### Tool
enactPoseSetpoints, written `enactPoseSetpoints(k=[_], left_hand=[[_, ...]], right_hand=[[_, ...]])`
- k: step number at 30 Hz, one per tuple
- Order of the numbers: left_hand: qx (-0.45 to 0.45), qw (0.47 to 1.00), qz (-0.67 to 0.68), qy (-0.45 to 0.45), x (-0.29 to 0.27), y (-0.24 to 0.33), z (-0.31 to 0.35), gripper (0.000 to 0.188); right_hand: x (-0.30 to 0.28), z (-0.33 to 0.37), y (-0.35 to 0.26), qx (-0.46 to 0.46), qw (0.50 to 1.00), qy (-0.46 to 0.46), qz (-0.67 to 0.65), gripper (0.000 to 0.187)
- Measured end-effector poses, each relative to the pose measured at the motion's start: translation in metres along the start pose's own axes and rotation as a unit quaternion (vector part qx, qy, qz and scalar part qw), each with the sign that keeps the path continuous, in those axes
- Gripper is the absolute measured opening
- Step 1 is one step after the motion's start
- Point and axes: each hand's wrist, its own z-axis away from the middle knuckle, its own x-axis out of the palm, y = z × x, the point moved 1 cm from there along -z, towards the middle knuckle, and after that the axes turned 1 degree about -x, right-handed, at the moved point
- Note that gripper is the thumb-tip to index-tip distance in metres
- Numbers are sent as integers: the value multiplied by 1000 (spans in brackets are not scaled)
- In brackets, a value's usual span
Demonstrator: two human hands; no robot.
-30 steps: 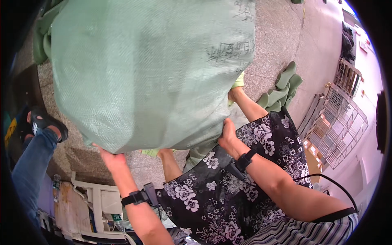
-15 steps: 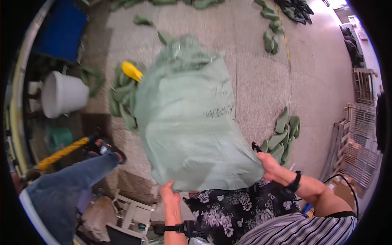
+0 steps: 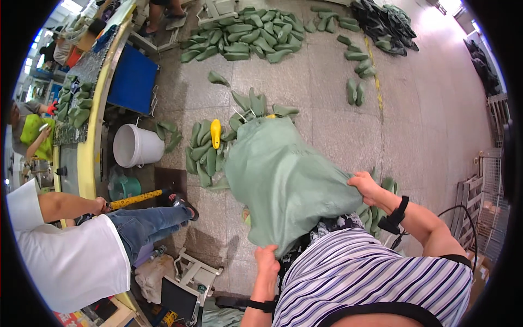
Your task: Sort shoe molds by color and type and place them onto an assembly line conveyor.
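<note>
A large pale green woven sack hangs between my two hands, sloping down to the floor ahead of me. My left hand is closed on its near left corner. On its near right corner, my right hand grips the cloth. Green shoe lasts lie on the floor at the sack's far end. Whether more are inside the sack is hidden. Left of the sack is a heap of green lasts with one yellow last on top.
Farther off lies a big pile of green lasts. More lasts are partly behind my right hand. A white bucket and a person in a white shirt holding a yellow pole are at left. Dark sacks lie far right.
The sack's far end has drawn nearer and the cloth has slackened and narrowed. Lasts now show at its far end. My left hand has moved right, closer to my body.
</note>
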Motion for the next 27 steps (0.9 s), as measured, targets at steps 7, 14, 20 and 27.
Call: enactPoseSetpoints(k=[7,14,20,27], left_hand=[[-38,999,28,-12,-30,32,-15,32],[-76,993,33,-90,-88,154,21,41],[30,981,-84,-171,-86,229,-8,35],[16,998,-8,-66,-18,202,-38,36]], right_hand=[[34,14,-9,-21,999,43,-20,30],[123,72,-92,-125,991,-37,-4,39],[211,64,-134,-257,966,-28,-8,26],[199,-41,-125,-199,976,-88,26,29]])
